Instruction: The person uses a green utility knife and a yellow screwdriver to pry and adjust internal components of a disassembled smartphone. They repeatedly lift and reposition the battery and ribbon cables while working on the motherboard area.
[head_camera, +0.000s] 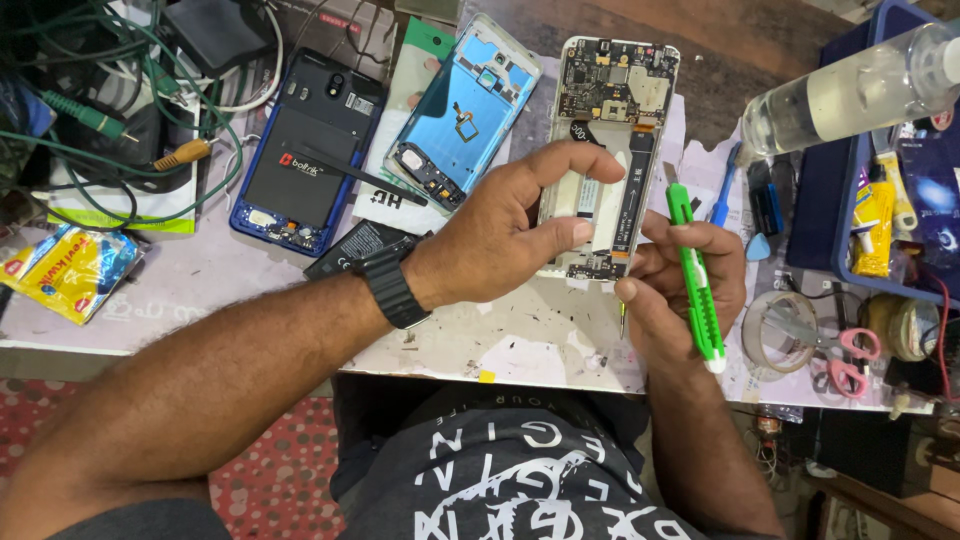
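Observation:
An opened white phone (612, 120) lies face down on the bench, its circuit board bare at the top. My left hand (510, 230) rests on its left edge, thumb and forefinger holding the frame. My right hand (680, 285) grips a green utility knife (695, 275) upright beside the phone's lower right corner; a thin metal tool (622, 320) pokes out below that hand. A black watch (390, 285) is on my left wrist.
A blue phone back frame (455, 115) and a dark blue opened phone (305, 150) lie to the left, with tangled cables (120, 110) beyond. A clear bottle (850, 95), blue tray (850, 200), tape roll (775, 335) and pink scissors (850, 360) sit right. A yellow packet (70, 270) lies left.

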